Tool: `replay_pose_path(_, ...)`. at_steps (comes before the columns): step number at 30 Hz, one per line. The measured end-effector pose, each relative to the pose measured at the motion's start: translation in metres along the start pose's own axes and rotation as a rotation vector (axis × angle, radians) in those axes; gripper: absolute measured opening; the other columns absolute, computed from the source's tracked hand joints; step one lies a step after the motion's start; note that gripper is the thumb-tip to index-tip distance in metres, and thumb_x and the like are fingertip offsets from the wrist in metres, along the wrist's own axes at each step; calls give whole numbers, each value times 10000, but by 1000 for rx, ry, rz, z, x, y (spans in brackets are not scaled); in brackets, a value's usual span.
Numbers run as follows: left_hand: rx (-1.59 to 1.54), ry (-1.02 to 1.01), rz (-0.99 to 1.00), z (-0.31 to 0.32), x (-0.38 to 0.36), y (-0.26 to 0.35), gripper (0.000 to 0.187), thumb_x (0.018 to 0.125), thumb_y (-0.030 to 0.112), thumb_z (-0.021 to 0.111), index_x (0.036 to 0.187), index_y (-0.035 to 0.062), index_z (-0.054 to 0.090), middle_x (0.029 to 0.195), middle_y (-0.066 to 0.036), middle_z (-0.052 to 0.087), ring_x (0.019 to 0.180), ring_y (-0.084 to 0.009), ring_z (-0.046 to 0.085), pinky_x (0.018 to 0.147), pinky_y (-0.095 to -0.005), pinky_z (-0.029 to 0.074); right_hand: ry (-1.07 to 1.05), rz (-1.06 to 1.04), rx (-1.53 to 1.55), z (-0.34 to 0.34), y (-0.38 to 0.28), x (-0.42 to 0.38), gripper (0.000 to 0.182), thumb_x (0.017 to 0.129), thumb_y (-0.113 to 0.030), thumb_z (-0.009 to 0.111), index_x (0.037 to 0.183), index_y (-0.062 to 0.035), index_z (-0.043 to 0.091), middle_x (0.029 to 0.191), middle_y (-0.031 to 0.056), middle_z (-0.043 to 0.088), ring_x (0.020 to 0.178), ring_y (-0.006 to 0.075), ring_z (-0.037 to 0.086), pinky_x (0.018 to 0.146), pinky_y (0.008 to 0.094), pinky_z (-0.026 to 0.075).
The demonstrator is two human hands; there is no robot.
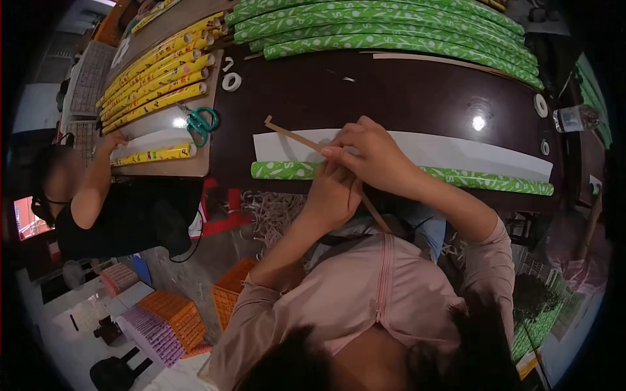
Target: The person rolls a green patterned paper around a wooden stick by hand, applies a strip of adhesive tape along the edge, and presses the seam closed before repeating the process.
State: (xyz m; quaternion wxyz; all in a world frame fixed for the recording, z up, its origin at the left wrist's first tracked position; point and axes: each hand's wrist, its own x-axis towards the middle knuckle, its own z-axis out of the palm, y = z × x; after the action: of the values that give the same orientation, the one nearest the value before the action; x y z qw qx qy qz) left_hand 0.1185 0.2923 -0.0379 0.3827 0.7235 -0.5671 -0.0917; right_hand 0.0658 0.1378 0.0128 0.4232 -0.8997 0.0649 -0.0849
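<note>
A roll of green patterned wrapping paper lies along the near table edge, its white sheet edge spread out behind it. My right hand is over the white sheet, thumb and fingers pinched on a narrow tan paper strip. The strip's bent free end sticks out to the left; its other part runs down past my hands toward my lap. Just below, my left hand is closed over the green roll, its bent fingers close to my right fingertips.
Green rolls are stacked at the back, yellow rolls at the left. Teal scissors and a white tape roll lie left; a clear bottle lies right. A co-worker's hand touches a yellow roll. Orange baskets stand below.
</note>
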Motion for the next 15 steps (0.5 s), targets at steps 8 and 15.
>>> replay_pose_path(8,170,-130,98,-12,4,9,432,870,217,592,1220,-37,581,1228,-176,536,1205,-377,470,1064,-484,350,-5,219,947,-24,-3,6,170,966,-129,614,1067,-11,682,733,-11,616,668,45,569,575,214,434)
replay_pose_path(15,298,-215,214,-21,15,-3,540,796,35,583,1324,-49,515,1196,-177,509,1057,-316,496,940,-404,451,208,242,997,-69,37,-50,107,955,-133,627,927,-30,638,728,3,607,615,53,527,558,209,392)
